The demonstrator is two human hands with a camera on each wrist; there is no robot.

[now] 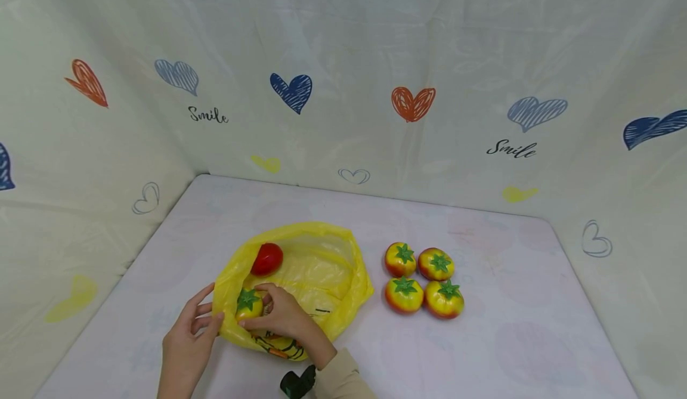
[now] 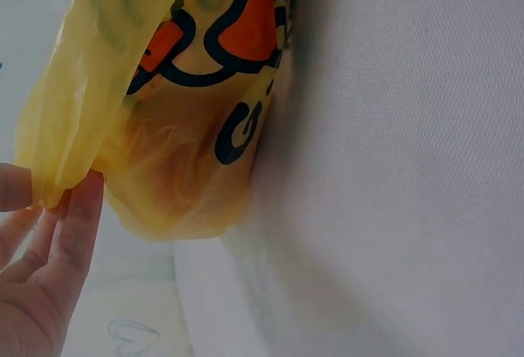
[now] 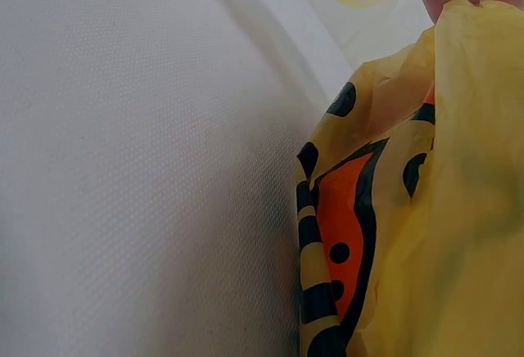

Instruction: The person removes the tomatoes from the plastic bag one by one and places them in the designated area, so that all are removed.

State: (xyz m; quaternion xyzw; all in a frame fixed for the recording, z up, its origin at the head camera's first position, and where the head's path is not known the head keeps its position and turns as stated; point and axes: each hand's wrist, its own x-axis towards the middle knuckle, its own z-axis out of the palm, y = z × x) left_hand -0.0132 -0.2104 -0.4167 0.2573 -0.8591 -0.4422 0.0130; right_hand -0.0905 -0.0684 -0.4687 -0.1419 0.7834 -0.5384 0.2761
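A yellow plastic bag (image 1: 322, 262) with black and orange print lies on the table, its mouth spread wide. My left hand (image 1: 189, 339) pinches the bag's left rim between thumb and fingers; the left wrist view shows the thin film (image 2: 74, 119) between them. Inside the mouth, my right hand (image 1: 287, 315) grips a yellow-red toy tomato (image 1: 248, 306) with a green star-shaped calyx, near the left rim. A red, rounded fruit (image 1: 267, 259) sits behind it in the bag, partly covered by the rim. In the right wrist view the bag (image 3: 475, 177) hides my right hand.
Several more yellow-red toy tomatoes (image 1: 424, 281) stand grouped on the white table (image 1: 515, 339) right of the bag. A black strap piece (image 1: 297, 383) is at my right wrist. Pale curtains (image 1: 354, 47) printed with hearts rise behind the table and at its sides.
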